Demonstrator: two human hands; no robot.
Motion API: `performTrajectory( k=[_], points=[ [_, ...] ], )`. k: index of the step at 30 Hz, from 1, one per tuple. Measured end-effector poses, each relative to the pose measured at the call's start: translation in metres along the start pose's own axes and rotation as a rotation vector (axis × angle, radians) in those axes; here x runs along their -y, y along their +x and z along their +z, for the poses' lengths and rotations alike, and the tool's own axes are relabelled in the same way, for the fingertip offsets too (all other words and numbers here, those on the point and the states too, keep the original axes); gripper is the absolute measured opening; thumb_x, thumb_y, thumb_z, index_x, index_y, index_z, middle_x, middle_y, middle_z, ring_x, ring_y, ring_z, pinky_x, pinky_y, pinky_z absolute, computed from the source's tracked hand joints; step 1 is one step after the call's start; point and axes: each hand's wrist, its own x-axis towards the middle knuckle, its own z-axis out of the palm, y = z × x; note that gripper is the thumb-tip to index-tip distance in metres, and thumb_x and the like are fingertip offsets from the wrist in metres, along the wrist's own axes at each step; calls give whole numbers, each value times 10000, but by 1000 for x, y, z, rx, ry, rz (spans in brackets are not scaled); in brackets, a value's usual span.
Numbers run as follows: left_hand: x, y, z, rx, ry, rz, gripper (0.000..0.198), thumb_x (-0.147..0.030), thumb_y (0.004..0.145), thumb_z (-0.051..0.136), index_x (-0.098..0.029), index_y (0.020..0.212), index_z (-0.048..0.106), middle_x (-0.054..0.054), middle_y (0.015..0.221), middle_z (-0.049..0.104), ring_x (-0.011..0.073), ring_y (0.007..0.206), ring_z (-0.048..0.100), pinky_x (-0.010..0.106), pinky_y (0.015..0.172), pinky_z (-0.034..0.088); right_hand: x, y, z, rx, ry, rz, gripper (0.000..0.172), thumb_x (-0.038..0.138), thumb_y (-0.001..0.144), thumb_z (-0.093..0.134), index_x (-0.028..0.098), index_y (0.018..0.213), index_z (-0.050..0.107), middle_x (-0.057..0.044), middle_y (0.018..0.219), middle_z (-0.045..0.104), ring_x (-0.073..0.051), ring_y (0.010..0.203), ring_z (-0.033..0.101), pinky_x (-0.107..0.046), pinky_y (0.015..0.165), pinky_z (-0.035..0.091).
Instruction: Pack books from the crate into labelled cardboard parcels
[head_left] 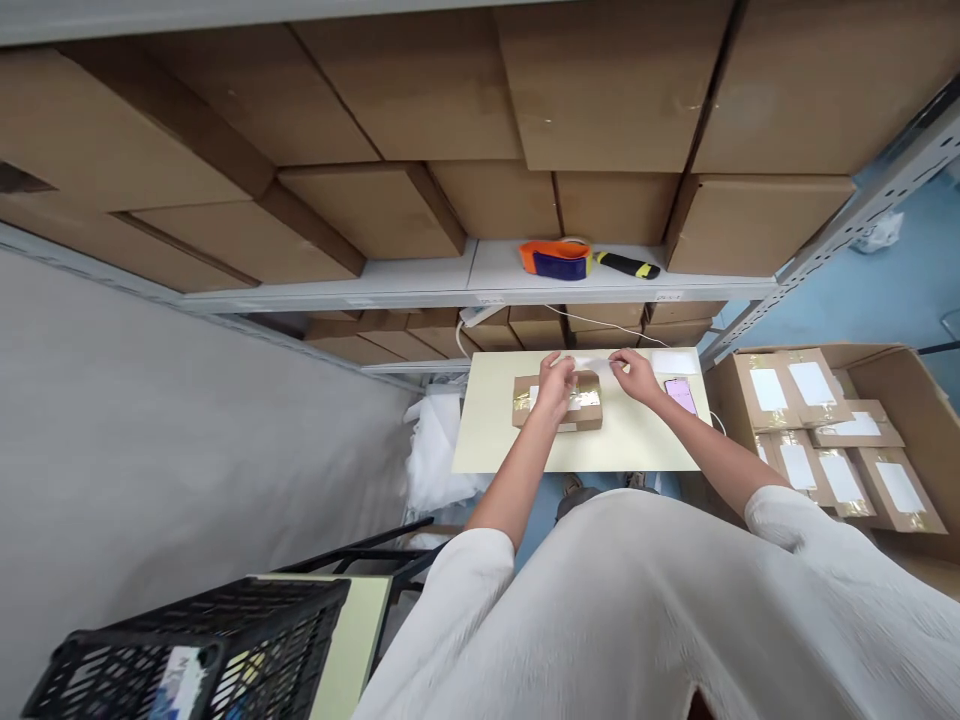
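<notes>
A small brown cardboard box with shiny tape and a white patch on top lies on the pale yellow table. My left hand is over the box, covering part of it, with its fingers bent at the left end of a thin white label. At the label's right end, my right hand pinches the edge between thumb and fingers. The label is held just above the box's far edge. To the right of my right hand are a stack of white labels and a phone with a lit screen.
Above the table, a shelf full of cardboard boxes carries an orange-and-blue tape dispenser and a yellow-black utility knife. Right of the table, a large carton holds several labelled boxes. A black crate stands at lower left.
</notes>
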Motion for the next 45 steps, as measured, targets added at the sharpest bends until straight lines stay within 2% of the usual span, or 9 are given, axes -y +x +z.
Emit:
performTrajectory(
  k=[2,5,7,10,13,17,27,38,45],
  points=[
    [-9,3,-29,-10,55,112,501,-381,884,750,-298,1347,578,76,1298,691,216,1206,693,327,931,572,20,3,8,21,52,59,196,403,933,606,246,994,706,-67,1047,764,-260,1003,680,-423,966,555],
    [-18,6,-65,54,185,302,629,-271,809,810,-288,1398,591,100,1372,688,242,1291,658,364,1022,556,42,7,20,114,150,156,211,409,852,641,232,954,691,-43,978,757,-237,927,668,-375,873,554],
    [-19,7,-81,138,254,377,647,-220,770,838,-256,1378,619,96,1254,734,243,1211,685,375,1009,561,53,9,27,211,181,189,205,391,802,659,225,920,684,-27,930,741,-223,882,653,-344,814,542],
    [-14,7,-99,176,297,397,456,-235,823,814,-219,1257,675,41,987,749,202,973,715,356,943,574,62,8,40,311,149,201,177,334,758,666,219,891,685,-18,913,721,-210,860,637,-321,777,525],
    [-3,7,-113,101,299,345,302,-225,881,754,-214,1176,687,10,872,732,180,848,705,344,910,576,66,3,54,245,111,263,296,279,735,675,223,1024,700,-4,930,688,-195,848,635,-322,786,541],
    [12,5,-127,15,369,270,302,-154,883,738,-221,1174,688,-1,839,724,182,848,712,342,908,562,65,-4,72,74,68,444,553,247,728,723,253,1273,634,15,966,659,-189,843,659,-347,817,581],
    [42,15,-136,-26,605,319,470,-77,890,761,-268,1281,583,-22,1003,631,130,821,623,312,861,518,59,-9,97,25,-166,488,668,152,767,707,264,1414,585,-4,1001,693,-227,969,697,-370,945,579],
    [45,14,-135,56,760,378,419,-49,926,660,-248,1282,564,68,1135,665,237,1055,684,405,992,545,38,-14,110,52,-309,372,596,148,799,617,223,1390,613,-49,1006,676,-268,963,661,-442,985,585],
    [38,4,-133,98,1004,444,321,-119,968,601,-245,1263,620,145,1251,667,346,1198,674,492,1051,537,37,-20,117,55,-418,305,560,201,887,591,214,1447,607,-161,1325,627,-336,1099,649,-526,991,592]
  ],
)
